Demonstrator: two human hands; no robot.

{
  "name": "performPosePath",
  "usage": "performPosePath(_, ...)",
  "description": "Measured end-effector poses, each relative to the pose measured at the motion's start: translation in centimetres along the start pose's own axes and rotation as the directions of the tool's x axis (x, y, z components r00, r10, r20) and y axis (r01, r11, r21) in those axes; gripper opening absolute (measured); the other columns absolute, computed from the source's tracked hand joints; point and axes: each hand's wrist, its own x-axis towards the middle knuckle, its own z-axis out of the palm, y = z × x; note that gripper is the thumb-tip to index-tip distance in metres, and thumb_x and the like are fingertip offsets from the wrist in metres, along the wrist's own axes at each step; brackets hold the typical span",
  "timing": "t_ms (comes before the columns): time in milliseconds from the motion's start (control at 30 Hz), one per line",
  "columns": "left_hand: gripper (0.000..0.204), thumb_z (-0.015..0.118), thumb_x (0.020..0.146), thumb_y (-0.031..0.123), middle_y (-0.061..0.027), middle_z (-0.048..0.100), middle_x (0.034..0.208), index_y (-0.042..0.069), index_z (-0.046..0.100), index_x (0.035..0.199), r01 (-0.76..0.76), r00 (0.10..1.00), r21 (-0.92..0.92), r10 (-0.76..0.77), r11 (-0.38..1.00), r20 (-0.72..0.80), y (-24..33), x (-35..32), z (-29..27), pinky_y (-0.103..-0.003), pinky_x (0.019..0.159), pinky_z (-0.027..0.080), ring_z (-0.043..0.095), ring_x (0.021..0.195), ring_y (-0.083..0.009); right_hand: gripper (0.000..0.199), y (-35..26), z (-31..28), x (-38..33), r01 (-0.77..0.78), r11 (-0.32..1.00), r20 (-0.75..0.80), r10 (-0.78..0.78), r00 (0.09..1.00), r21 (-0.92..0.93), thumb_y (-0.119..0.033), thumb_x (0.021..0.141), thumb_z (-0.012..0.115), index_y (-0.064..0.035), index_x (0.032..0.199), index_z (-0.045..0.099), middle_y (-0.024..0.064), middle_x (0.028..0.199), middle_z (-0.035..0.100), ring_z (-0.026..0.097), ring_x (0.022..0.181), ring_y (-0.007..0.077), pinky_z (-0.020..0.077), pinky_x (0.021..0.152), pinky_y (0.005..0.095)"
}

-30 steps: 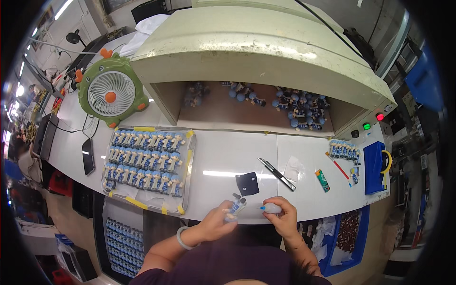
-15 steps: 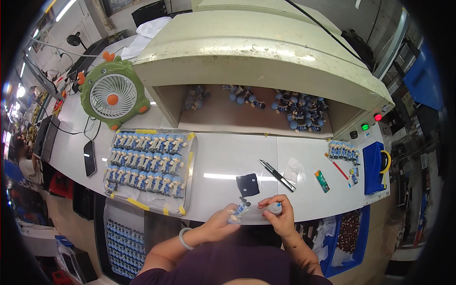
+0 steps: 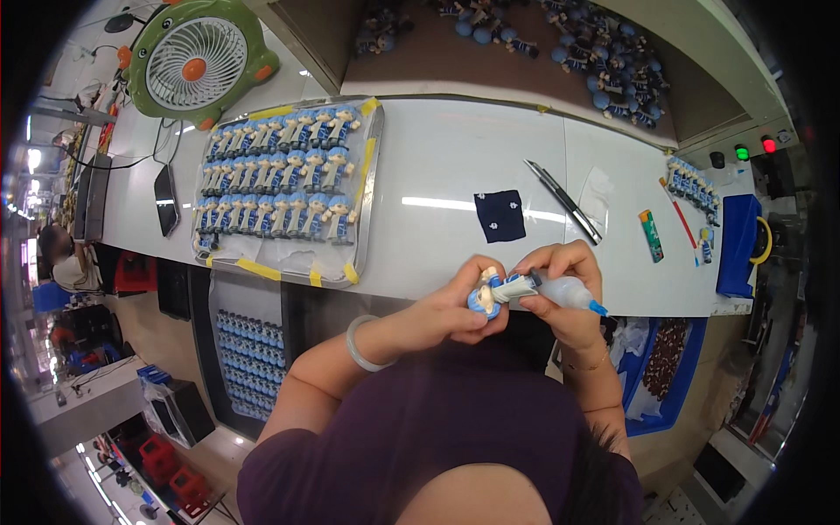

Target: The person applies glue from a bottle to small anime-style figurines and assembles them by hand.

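A small figurine (image 3: 514,290) with a light blue cap and blue-and-white clothes lies tilted in my left hand (image 3: 442,313), whose fingers are closed round its head end. My right hand (image 3: 570,328) holds a translucent squeeze bottle (image 3: 563,291) with a blue tip pointing away from the figurine. The thumb and fingers of that hand also meet at the figurine's dark feet. Just beyond both hands, a dark navy cloth piece (image 3: 499,216) with small white marks lies on the white table (image 3: 429,166). A tray (image 3: 368,188) of similar figurines in rows stands to the left.
A black-and-silver pen-like tool (image 3: 562,201), a green lighter-shaped item (image 3: 650,235) and a red thin brush (image 3: 683,211) lie on the right. Beyond them stands a blue box (image 3: 739,249). A green fan (image 3: 194,66) is back left; the cabinet opening (image 3: 455,74) holds more figurines.
My hands have come together, bringing the figurine and bottle close. The figurine has turned, its feet now toward my right hand. The whole view has tilted down toward me.
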Motion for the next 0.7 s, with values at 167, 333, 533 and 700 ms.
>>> performPosePath(167, 0.049, 0.057, 0.072, 0.005, -0.0089, 0.047, 0.08, 0.005, 0.028, 0.112, -0.203, 0.908, 0.852, 0.418, 0.482, -0.02, 0.1, -0.2, 0.7, -0.025, 0.059, 0.041, 0.05, 0.064, -0.0169, 0.035, -0.5, 0.4, -0.3, 0.045, 0.995, 0.028, -0.043, 0.999, -0.087, 0.005, 0.067, 0.068, -0.0075, 0.085, 0.04, 0.0126, 0.09, 0.058, 0.056, 0.084, 0.016, 0.0444, 0.077, 0.0276)
performPosePath(333, 0.047, 0.059, 0.07, 0.008, -0.0126, 0.05, 0.076, 0.003, 0.032, 0.108, -0.251, 0.815, 0.939, 0.574, 0.233, 0.075, -0.7, 0.0, 0.7, -0.028, 0.053, 0.041, 0.054, 0.06, -0.0242, 0.034, -0.9, 0.8, -0.6, 0.071, 0.994, 0.044, -0.068, 0.997, -0.088, 0.006, 0.068, 0.066, -0.0074, 0.087, 0.04, 0.0143, 0.096, 0.056, 0.055, 0.084, 0.0158, 0.0448, 0.074, 0.0265)
performPosePath(533, 0.041, 0.061, 0.066, 0.01, -0.0075, 0.047, 0.06, 0.003, 0.037, 0.098, -0.225, 0.715, 0.972, 0.688, 0.065, 0.12, -0.8, -0.3, 0.2, -0.031, 0.045, 0.04, 0.049, 0.048, -0.025, 0.032, -1.1, 0.1, -2.2, -0.02, 0.999, 0.002, 0.02, 1.0, -0.046, 0.008, 0.071, 0.057, -0.0055, 0.093, 0.037, 0.0157, 0.103, 0.048, 0.052, 0.083, 0.0157, 0.0433, 0.069, 0.0247)
performPosePath(700, 0.041, 0.062, 0.065, 0.01, -0.0073, 0.047, 0.061, 0.003, 0.038, 0.098, -0.21, 0.667, 0.977, 0.727, -0.023, 0.161, -0.5, -0.3, 0.3, -0.031, 0.045, 0.04, 0.05, 0.048, -0.0237, 0.03, -1.1, -0.4, -3.9, -0.061, 0.953, -0.089, 0.036, 0.995, -0.298, 0.007, 0.066, 0.061, -0.002, 0.091, 0.047, 0.0125, 0.091, 0.055, 0.055, 0.082, 0.0174, 0.0449, 0.071, 0.0267)
